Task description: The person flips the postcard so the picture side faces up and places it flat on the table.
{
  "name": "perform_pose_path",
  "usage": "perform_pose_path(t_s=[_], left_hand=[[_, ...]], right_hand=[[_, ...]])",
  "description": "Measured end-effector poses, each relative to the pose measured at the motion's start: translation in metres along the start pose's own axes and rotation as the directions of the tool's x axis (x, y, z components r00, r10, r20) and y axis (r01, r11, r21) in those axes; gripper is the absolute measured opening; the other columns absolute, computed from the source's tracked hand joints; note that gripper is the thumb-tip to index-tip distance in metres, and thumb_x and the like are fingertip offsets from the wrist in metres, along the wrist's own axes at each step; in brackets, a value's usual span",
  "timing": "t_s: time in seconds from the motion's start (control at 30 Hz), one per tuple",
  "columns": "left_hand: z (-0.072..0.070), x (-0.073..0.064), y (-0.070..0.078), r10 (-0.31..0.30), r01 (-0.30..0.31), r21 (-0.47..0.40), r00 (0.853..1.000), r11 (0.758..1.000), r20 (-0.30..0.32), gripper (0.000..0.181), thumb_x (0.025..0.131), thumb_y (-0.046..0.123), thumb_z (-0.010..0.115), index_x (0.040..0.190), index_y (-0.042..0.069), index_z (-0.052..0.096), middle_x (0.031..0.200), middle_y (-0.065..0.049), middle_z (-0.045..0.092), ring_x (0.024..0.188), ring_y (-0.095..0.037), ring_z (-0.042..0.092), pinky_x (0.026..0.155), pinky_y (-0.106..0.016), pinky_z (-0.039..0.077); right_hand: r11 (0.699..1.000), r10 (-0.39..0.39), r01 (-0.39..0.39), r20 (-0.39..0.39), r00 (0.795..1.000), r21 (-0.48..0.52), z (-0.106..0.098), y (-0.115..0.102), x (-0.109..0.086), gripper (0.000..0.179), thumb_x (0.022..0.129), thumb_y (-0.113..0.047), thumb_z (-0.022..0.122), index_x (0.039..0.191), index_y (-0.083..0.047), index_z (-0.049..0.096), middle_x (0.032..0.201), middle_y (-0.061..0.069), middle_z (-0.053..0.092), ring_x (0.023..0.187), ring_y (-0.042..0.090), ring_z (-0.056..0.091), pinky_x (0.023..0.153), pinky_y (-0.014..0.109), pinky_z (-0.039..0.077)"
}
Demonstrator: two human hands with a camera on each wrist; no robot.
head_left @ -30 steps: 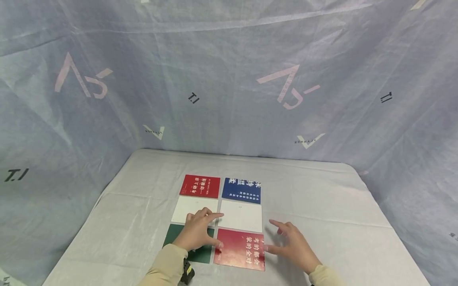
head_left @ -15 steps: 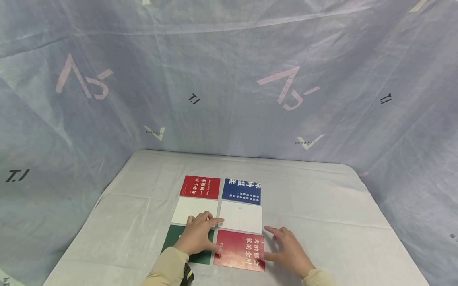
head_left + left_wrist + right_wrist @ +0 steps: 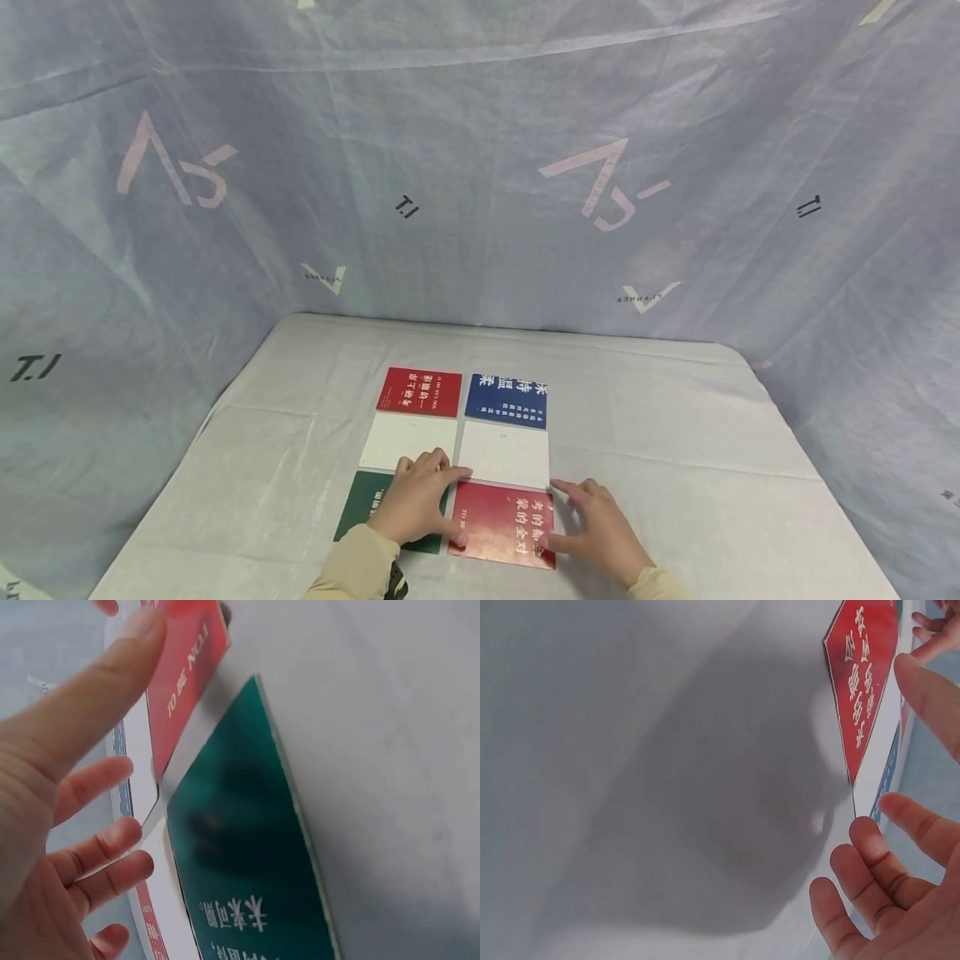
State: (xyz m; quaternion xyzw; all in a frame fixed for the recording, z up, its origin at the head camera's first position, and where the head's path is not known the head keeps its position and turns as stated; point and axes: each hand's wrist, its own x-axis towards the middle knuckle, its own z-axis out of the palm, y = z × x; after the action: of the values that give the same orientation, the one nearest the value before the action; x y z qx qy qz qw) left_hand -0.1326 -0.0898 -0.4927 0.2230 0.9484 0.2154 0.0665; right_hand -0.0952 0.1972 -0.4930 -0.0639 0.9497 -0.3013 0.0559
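A red booklet [image 3: 498, 525] with white lettering lies flat in the near row, between my two hands. My left hand [image 3: 416, 500] hovers over a green booklet [image 3: 431, 543], its thumb at the red booklet's left edge and its index finger by the far left corner. Across from it, my right hand [image 3: 600, 529] has its thumb overlapping the red booklet's right edge and its index finger at the far right corner. Fingers of both hands are spread and loosely bent. In the right wrist view, the right thumb [image 3: 930, 697] stands beside the red booklet [image 3: 862, 682].
Two white booklets, left [image 3: 408, 442] and right [image 3: 506, 452], form the middle row. Behind them lie another red booklet [image 3: 420, 392] and a blue booklet [image 3: 506, 400]. The table [image 3: 675, 417] has a pale cloth, and grey printed fabric [image 3: 480, 167] hangs around it.
My right hand has moved left and slightly nearer, up to the near red booklet's right edge. My left hand has shifted slightly nearer and to the right. The booklets lie where they were.
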Motion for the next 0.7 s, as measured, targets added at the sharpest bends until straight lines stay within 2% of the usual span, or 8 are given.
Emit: perform_pose_path(t_s=[0.3,0.7], left_hand=[[0.0022,-0.0012,0.0013,0.022,-0.021,0.043,1.0,0.999,-0.016,0.081,0.056,0.057,0.094,0.125,0.022,0.072,0.092,0.006,0.046,0.088,-0.013,0.043,0.077,-0.039,0.029],[0.0054,-0.0012,0.0001,0.034,-0.033,0.069,0.999,0.997,-0.024,0.079,0.055,0.055,0.095,0.123,0.021,0.073,0.09,0.006,0.042,0.087,-0.013,0.04,0.076,-0.037,0.028]], right_hand=[[0.999,-0.014,0.014,0.008,1.0,-0.035,0.0029,-0.0021,0.0005,0.078,0.063,-0.034,0.097,0.13,-0.007,0.067,0.095,0.001,0.056,0.088,0.017,0.05,0.078,0.039,0.051],[0.996,0.027,-0.024,0.042,0.999,-0.084,0.0057,-0.0064,0.0027,0.078,0.063,-0.039,0.096,0.129,-0.007,0.068,0.097,0.002,0.056,0.086,0.018,0.049,0.076,0.04,0.051]])
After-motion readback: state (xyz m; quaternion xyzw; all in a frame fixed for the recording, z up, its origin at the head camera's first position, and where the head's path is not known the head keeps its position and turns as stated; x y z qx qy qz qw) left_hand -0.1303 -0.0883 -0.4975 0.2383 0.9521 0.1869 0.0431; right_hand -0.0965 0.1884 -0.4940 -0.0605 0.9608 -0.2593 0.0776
